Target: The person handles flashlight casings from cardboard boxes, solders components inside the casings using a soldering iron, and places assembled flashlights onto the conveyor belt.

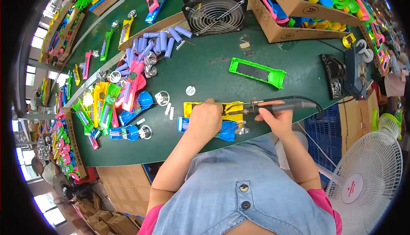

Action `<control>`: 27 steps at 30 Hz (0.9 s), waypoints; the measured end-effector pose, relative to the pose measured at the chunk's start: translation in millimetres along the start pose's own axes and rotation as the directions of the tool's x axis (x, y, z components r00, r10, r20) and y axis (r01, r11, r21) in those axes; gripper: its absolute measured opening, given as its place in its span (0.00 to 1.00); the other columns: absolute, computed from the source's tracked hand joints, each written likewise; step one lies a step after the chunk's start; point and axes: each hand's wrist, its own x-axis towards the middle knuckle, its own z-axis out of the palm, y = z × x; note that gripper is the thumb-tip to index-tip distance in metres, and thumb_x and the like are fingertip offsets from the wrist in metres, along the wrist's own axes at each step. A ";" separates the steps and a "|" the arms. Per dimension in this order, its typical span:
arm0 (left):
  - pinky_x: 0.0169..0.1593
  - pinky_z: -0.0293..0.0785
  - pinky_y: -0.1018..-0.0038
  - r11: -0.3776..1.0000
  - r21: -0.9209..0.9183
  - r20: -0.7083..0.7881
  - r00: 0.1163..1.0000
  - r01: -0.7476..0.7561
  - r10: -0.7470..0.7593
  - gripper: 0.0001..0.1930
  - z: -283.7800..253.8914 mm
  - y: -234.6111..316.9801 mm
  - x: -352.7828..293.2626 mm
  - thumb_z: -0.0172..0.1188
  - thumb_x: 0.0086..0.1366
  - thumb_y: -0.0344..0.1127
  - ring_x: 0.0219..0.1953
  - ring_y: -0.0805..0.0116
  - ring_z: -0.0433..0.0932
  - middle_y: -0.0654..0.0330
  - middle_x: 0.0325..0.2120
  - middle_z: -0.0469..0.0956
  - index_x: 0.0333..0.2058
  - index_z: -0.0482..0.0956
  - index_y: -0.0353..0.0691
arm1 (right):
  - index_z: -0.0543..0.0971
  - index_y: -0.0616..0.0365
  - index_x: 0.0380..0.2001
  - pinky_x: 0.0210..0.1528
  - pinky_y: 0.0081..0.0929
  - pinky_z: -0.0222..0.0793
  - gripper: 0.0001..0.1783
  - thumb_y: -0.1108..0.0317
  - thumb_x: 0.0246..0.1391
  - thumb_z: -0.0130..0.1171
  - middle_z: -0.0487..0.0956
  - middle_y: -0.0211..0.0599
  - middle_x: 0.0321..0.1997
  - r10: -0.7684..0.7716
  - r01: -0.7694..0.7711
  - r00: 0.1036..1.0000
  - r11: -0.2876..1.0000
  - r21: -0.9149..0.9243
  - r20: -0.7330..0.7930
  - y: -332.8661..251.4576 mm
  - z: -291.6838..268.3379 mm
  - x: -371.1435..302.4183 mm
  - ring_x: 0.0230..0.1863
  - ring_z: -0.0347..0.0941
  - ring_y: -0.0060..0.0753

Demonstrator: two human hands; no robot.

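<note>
The green table (205, 70) carries a yellow casing (230, 109) near its front edge. The left hand (205, 117) presses closed on that casing's left end; the right hand (276, 117), just right, is clamped around a soldering iron (279, 105) whose tip touches the casing.

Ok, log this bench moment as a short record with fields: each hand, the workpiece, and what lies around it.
left hand: pressed down on the yellow casing
right hand: grips a soldering iron, tip toward the casing
beneath: blue casing with a silver reflector
table: green
further back: green casing, black fan, lilac battery cells
person's left: heap of coloured casings
</note>
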 end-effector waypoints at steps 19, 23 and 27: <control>0.37 0.70 0.63 0.995 -0.088 0.147 0.987 -0.052 0.065 0.15 -20.1 -0.1 -11.9 0.64 0.42 0.36 0.35 0.54 0.73 0.49 0.31 0.72 0.32 0.78 0.38 | 0.58 0.57 0.53 0.64 0.54 0.33 0.42 0.64 0.34 0.68 0.75 0.37 0.35 -0.250 0.456 0.876 0.712 -0.535 0.413 20.2 35.1 -23.0 0.37 0.72 0.40; 0.50 0.64 0.60 0.961 -0.075 -0.008 0.964 -0.265 0.266 0.38 -56.3 -4.9 -30.1 0.70 0.31 0.39 0.51 0.50 0.64 0.49 0.45 0.67 0.48 0.70 0.41 | 0.58 0.59 0.52 0.64 0.51 0.34 0.41 0.63 0.35 0.67 0.74 0.39 0.44 -0.229 0.430 0.884 0.741 -0.516 0.408 15.0 27.7 -17.7 0.46 0.68 0.44; 0.61 0.47 0.56 0.977 0.185 0.115 0.990 -0.102 0.082 0.53 -46.6 -30.9 -44.8 0.72 0.26 0.39 0.60 0.51 0.52 0.52 0.53 0.60 0.56 0.54 0.37 | 0.59 0.61 0.51 0.64 0.48 0.36 0.40 0.63 0.35 0.68 0.72 0.36 0.50 -0.185 0.431 0.863 0.757 -0.491 0.471 0.8 21.6 -3.0 0.55 0.64 0.46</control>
